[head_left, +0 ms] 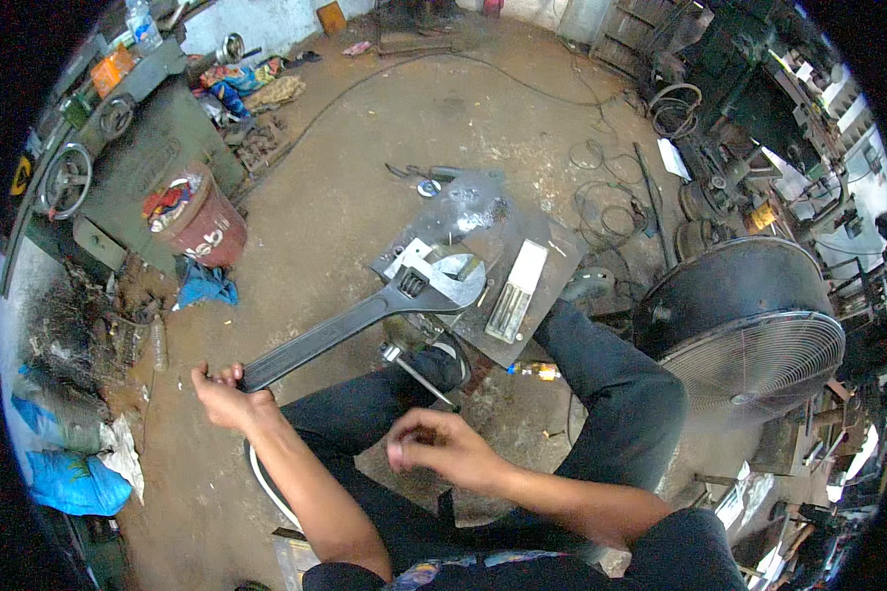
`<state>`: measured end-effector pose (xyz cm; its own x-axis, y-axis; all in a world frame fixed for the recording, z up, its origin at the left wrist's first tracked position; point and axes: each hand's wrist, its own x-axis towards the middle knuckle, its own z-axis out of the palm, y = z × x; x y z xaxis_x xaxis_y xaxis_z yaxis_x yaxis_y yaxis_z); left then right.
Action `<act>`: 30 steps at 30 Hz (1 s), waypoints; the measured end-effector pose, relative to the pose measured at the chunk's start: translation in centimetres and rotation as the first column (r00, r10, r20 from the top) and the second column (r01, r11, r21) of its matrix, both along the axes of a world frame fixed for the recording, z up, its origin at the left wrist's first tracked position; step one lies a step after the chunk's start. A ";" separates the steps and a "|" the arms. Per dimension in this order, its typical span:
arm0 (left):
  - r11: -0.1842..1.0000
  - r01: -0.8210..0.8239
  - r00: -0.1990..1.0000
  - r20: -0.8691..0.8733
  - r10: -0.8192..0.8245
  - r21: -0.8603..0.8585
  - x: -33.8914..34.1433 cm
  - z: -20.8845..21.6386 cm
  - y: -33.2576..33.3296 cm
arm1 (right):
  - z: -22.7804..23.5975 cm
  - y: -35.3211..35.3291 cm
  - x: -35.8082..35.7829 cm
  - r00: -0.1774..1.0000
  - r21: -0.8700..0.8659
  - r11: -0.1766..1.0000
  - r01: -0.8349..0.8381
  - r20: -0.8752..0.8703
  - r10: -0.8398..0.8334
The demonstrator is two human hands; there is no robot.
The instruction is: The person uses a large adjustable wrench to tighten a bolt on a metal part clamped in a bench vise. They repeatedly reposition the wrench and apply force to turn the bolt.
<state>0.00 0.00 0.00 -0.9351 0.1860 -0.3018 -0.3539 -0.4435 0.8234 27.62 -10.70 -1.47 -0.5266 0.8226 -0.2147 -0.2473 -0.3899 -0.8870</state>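
Note:
My left hand (229, 396) is closed around the handle end of a large grey adjustable wrench (335, 330), held slanting up to the right. The wrench's jaw end is over a low metal plate (552, 261), at a silvery metal block (411, 254); whether they touch I cannot tell. My right hand (445, 448), its fingers curled in, is above my lap; anything inside is hidden. Just beyond it a metal rod with a thick head (416, 374) slants near my foot. On the plate's right lies a white box (517, 293) with a clear part showing metal pieces.
A large drum fan (739, 325) stands right of my knee. At the left are a reddish bucket (202, 217) stuffed with rags and a green machine (148, 158) with handwheels. Cables (606, 202) loop across the floor at the right. A blue bag (77, 481) lies far left.

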 end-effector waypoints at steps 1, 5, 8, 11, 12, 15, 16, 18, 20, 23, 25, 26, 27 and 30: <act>1.000 0.010 1.000 -0.004 -0.010 0.016 -0.4 -0.9 0.2 | 0.2 -0.5 1.0 0.991 0.187 0.981 -0.057 0.133 0.033; 0.980 0.172 0.975 -0.125 -0.185 -0.102 -1.8 -4.2 5.9 | 0.7 -0.8 3.2 0.989 0.163 0.987 -0.002 0.145 -0.022; 0.921 0.365 0.916 -0.123 -0.381 -0.133 -2.1 -4.3 11.7 | 1.0 -0.2 3.3 0.975 0.278 0.960 0.037 0.201 -0.096; 0.910 0.412 0.904 -0.102 -0.415 -0.050 -2.3 -3.9 11.0 | 1.2 -1.9 2.9 0.973 0.374 0.927 -0.001 0.213 -0.086; 0.908 0.419 0.906 -0.068 -0.418 0.001 -2.2 -3.2 10.4 | 1.3 -2.6 2.7 0.978 0.376 0.926 -0.021 0.201 -0.059; 0.944 0.327 0.944 -0.061 -0.325 0.039 -1.6 -1.7 7.1 | 0.3 -3.6 2.4 0.983 0.361 0.933 0.004 0.170 -0.070; 0.932 0.348 0.934 -0.120 -0.335 0.105 -1.6 -0.8 5.5 | -0.1 -3.6 1.9 0.983 0.322 0.946 0.048 0.152 -0.101; 0.932 0.337 0.933 -0.184 -0.311 0.136 -1.5 1.1 1.9 | -0.8 -3.7 0.2 0.992 0.041 0.997 0.066 0.106 -0.070; 0.937 0.326 0.919 -0.274 -0.282 0.128 0.3 2.5 -1.3 | -0.8 -1.8 -2.9 0.997 -0.240 0.968 0.071 -0.024 -0.079; 0.914 0.365 0.918 -0.235 -0.321 0.178 3.3 3.5 -7.9 | 0.8 2.0 -7.9 0.908 -0.449 0.894 0.006 -0.372 -0.193; 0.928 0.359 0.897 -0.311 -0.315 0.095 6.2 2.7 -12.7 | 1.9 3.5 -10.1 0.799 -0.516 0.852 -0.090 -0.547 -0.247; 0.907 0.421 0.822 -0.420 -0.385 -0.009 7.8 2.4 -15.3 | 2.3 3.4 -10.8 0.745 -0.514 0.848 -0.132 -0.615 -0.257; 0.842 0.539 0.733 -0.479 -0.483 -0.026 8.5 2.4 -17.5 | 2.8 3.0 -11.1 0.695 -0.536 0.829 -0.161 -0.657 -0.291; 0.718 0.558 0.398 -0.625 -0.671 -0.416 11.6 2.6 -23.4 | 3.7 -1.6 -6.5 0.697 -0.628 0.723 -0.286 -0.655 -0.293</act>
